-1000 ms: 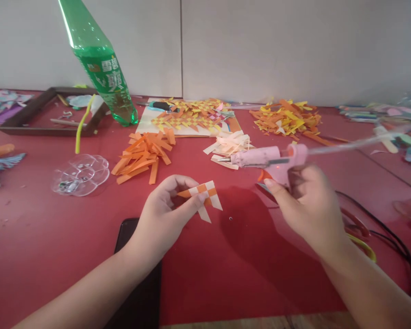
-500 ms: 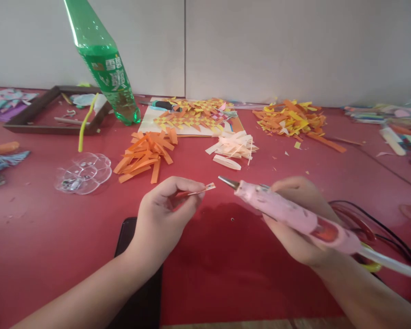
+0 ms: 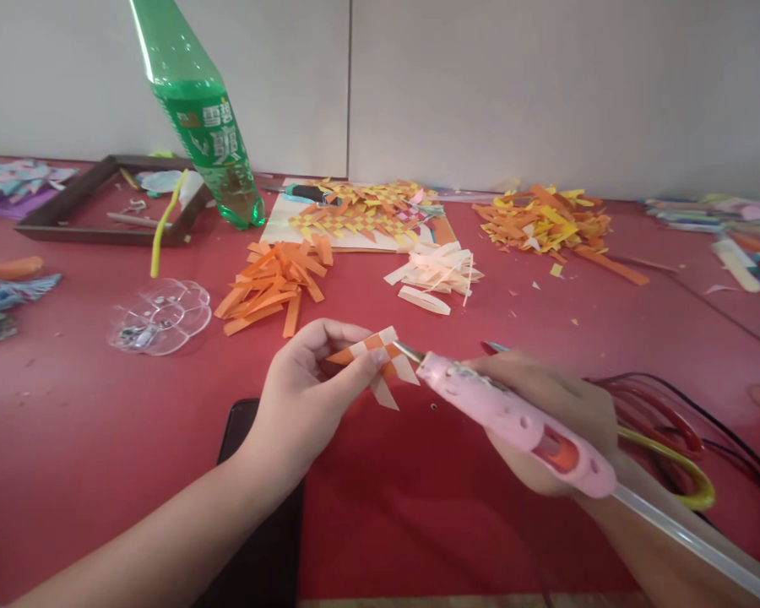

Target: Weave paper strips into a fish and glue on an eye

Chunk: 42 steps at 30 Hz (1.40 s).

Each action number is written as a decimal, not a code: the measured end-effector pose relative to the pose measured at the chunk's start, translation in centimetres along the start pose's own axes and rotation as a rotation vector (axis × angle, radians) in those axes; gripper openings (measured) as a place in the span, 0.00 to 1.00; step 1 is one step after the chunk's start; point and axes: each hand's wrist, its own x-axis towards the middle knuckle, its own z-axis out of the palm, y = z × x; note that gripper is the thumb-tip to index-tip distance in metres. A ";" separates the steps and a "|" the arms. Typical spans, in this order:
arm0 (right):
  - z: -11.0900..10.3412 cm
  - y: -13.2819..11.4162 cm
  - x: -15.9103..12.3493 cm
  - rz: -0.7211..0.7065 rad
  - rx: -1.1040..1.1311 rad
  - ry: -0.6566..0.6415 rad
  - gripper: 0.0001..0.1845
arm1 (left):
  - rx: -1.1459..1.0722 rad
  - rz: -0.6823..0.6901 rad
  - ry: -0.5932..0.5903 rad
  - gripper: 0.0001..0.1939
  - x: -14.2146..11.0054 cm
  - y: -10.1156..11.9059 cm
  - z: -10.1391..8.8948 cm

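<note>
My left hand [image 3: 307, 397] pinches a small woven piece of orange and cream paper strips [image 3: 380, 359] above the red table [image 3: 101, 422]. My right hand [image 3: 548, 414] is wrapped round a pink hot glue gun [image 3: 513, 414], a clear glue stick trailing from its back. The gun's metal nozzle touches the right edge of the woven piece. A pile of orange strips [image 3: 275, 283] and a pile of cream strips [image 3: 437, 270] lie just beyond my hands.
A tilted green bottle [image 3: 206, 118] stands at the back left beside a dark wooden frame [image 3: 69, 207]. Woven pieces lie on a board [image 3: 355, 215], orange-yellow scraps [image 3: 545, 219] further right. A clear plastic tray [image 3: 158, 314], a black phone [image 3: 253, 507] and cables [image 3: 671, 422] are nearby.
The glue gun swung round from pointing left in the air to nozzle-first against the woven piece. My left hand turned the piece flat towards me again.
</note>
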 end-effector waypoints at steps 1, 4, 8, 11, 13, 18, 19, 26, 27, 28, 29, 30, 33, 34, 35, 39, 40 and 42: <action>0.0 -0.1 0.1 -0.089 -0.047 0.002 0.16 | -0.005 0.007 -0.015 0.11 0.0 0.0 0.0; 0.0 -0.4 0.7 -0.237 -0.160 0.019 0.15 | -0.001 0.028 -0.028 0.09 0.0 0.1 0.1; 0.1 -0.8 1.2 -0.266 -0.211 0.073 0.10 | 0.035 0.052 -0.030 0.08 0.0 0.0 0.1; 0.1 -1.0 1.1 -0.221 -0.245 0.063 0.08 | 0.040 0.071 -0.055 0.07 -0.2 0.0 0.1; 0.1 -1.1 1.0 -0.181 -0.279 0.053 0.07 | 0.041 0.090 -0.072 0.07 -0.2 -0.1 0.0; 0.1 -1.6 1.1 -0.182 -0.381 0.044 0.07 | 0.051 0.123 -0.091 0.06 -0.2 -0.3 -0.2; 0.0 -1.6 1.2 -0.180 -0.394 0.046 0.07 | 0.053 0.126 -0.098 0.06 -0.2 -0.3 -0.3; -0.1 -1.5 1.0 -0.110 -0.395 0.043 0.06 | 0.054 0.117 -0.109 0.05 -0.1 -0.2 -0.3; -0.2 -1.5 1.0 -0.105 -0.404 0.042 0.06 | 0.056 0.116 -0.111 0.05 -0.1 -0.2 -0.3; -0.2 -1.4 1.0 -0.106 -0.410 0.042 0.07 | 0.059 0.115 -0.113 0.05 -0.1 -0.2 -0.3; -0.2 -1.4 1.0 -0.111 -0.413 0.039 0.07 | 0.063 0.113 -0.114 0.05 -0.1 -0.2 -0.3; -0.2 -1.4 1.0 -0.115 -0.414 0.034 0.07 | 0.065 0.112 -0.115 0.05 -0.1 -0.3 -0.4; -0.3 -1.4 1.0 -0.094 -0.406 0.017 0.08 | 0.068 0.114 -0.112 0.05 -0.2 -0.4 -0.4; -0.3 -1.4 1.1 -0.082 -0.407 0.014 0.07 | 0.070 0.114 -0.110 0.05 -0.2 -0.4 -0.5; -0.3 -1.5 1.1 -0.072 -0.411 0.015 0.07 | 0.072 0.114 -0.109 0.05 -0.2 -0.4 -0.5; -0.3 -1.7 1.3 -0.109 -0.426 0.043 0.07 | 0.077 0.115 -0.114 0.04 -0.2 -0.5 -0.5; -0.2 -1.8 1.4 -0.119 -0.430 0.043 0.07 | 0.076 0.115 -0.116 0.04 -0.1 -0.5 -0.5; -0.2 -1.8 1.5 -0.132 -0.439 0.039 0.06 | 0.074 0.111 -0.118 0.04 -0.1 -0.6 -0.5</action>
